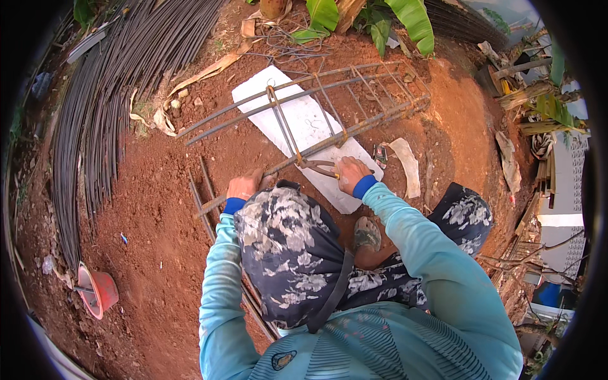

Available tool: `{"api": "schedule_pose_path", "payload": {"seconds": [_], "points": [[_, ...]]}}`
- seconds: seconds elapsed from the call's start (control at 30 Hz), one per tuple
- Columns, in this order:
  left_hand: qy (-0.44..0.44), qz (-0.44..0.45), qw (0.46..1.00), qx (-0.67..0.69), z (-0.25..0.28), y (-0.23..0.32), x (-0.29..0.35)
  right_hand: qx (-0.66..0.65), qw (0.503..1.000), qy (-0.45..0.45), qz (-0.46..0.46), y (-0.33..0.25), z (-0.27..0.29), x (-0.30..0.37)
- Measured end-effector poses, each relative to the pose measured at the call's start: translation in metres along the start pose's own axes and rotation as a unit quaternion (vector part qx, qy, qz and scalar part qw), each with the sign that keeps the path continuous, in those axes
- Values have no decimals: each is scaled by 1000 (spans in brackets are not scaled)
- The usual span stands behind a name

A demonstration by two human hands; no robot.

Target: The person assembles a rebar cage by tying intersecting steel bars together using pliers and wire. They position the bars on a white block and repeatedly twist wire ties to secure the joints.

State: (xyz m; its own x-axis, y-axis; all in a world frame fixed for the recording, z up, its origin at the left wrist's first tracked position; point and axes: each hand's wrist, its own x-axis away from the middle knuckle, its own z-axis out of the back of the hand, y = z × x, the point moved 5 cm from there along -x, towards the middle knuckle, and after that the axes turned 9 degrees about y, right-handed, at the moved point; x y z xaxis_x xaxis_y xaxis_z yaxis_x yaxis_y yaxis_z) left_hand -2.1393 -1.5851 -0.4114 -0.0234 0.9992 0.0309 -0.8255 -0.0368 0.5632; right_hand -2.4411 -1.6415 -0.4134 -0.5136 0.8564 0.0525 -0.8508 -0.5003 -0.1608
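A long rebar cage [364,128], made of rusty bars with stirrups tied across, lies slantwise in front of me. My left hand [245,185] is closed around its near bar. My right hand [350,174] grips the handles of a pair of pincers [322,167]. The pincers' jaws meet the near bar where a stirrup [284,120] crosses it; any wire in the jaws is too small to make out. Beneath the cage lies a white board [263,85] on the red soil.
Many loose steel rods [95,120] are heaped at the left. A red bucket [98,291] lies tipped at lower left. More bars [250,304] pass beside my left arm. Right of the board are a small dark packet [380,155] and a pale dry strip [406,168]. Banana leaves [411,22] hang at the far side.
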Motion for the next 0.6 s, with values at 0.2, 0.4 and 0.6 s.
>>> {"api": "schedule_pose_path", "payload": {"seconds": [0.2,0.4,0.6], "points": [[30,-18,999,1,0,-2,4,-101,945,-193,-245,-46,7,16],[52,-19,998,12,-3,1,13,-449,771,-261,-369,-99,27,32],[39,-4,999,-9,-6,7,19,-171,940,-137,-262,-71,3,30]]}}
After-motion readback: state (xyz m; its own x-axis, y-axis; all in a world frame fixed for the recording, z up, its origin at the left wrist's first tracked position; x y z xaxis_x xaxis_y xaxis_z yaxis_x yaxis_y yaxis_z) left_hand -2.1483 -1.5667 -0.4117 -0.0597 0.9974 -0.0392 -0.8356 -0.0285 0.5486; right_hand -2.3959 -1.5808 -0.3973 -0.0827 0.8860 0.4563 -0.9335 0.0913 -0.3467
